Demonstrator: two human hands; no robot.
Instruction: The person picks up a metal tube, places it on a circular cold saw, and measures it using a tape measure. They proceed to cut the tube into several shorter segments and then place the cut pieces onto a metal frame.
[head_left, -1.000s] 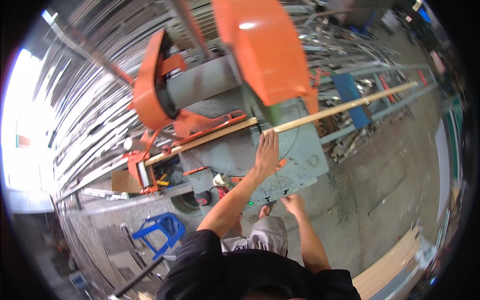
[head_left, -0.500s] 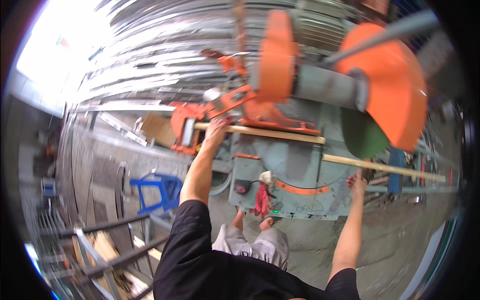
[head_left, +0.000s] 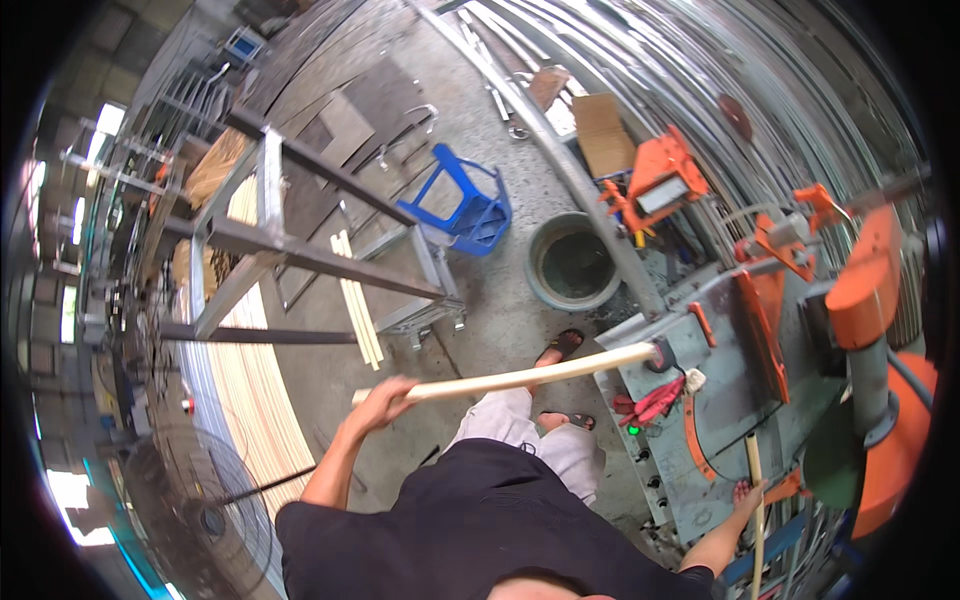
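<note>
My left hand (head_left: 387, 402) is closed around one end of a long pale wood-coloured strip (head_left: 520, 378). It slants up to the right, its far end over the edge of the grey saw table (head_left: 720, 513), by a small black object (head_left: 662, 354). At the right, my right hand (head_left: 746, 497) has its fingers curled at a second pale strip (head_left: 757, 545), covering part of it. That strip runs alongside the dark green disc (head_left: 832, 455) of the orange cut-off saw (head_left: 905, 440). Red gloves (head_left: 655, 400) lie on the saw table.
An orange clamp (head_left: 662, 185) stands on the rail beyond the table. A round tub (head_left: 574, 262) and blue stool (head_left: 465, 205) are on the floor ahead. Left are a metal frame (head_left: 320, 255), a stack of pale strips (head_left: 258, 400) and a fan (head_left: 210, 510).
My view has swung left. My left hand has lifted its strip away from the saw and brought it across to the left. My right hand has moved onto the other strip.
</note>
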